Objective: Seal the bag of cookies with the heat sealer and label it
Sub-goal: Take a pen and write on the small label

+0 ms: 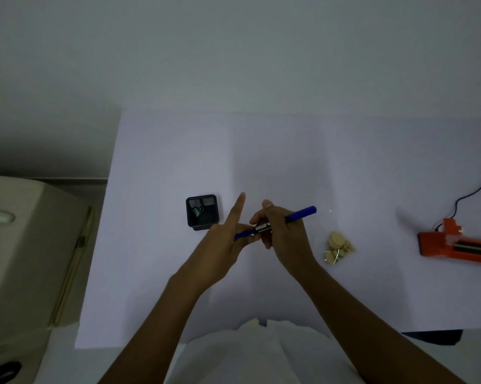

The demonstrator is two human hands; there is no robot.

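Far left: a beige appliance (26, 245) stands beside the table, partly cut off by the frame edge.
Table: a white surface (275, 151) fills the middle of the view, dimly lit.
Black holder: a small square black container (203, 212) sits on the table, left of the hands, with a green binder clip (197, 211) inside it.
Left hand: the left hand (228, 239) is raised over the table, index finger pointing straight out away from the person, the other fingers curled in around the left end of a blue pen (275, 223).
Pen: it lies slanted between both hands, its right end higher and sticking out past the right hand; the middle part looks black and silver.
Right hand: the right hand (282, 234) wraps the pen's middle, fingers curled closed on it.
Bag of cookies: a small clear bag of round pale cookies (339, 246) lies on the table just right of the right wrist, touched by neither hand.
Heat sealer: an orange heat sealer (458, 243) rests on the table at the far right edge, well apart from the bag, with a black cord (466, 198) running up from it.
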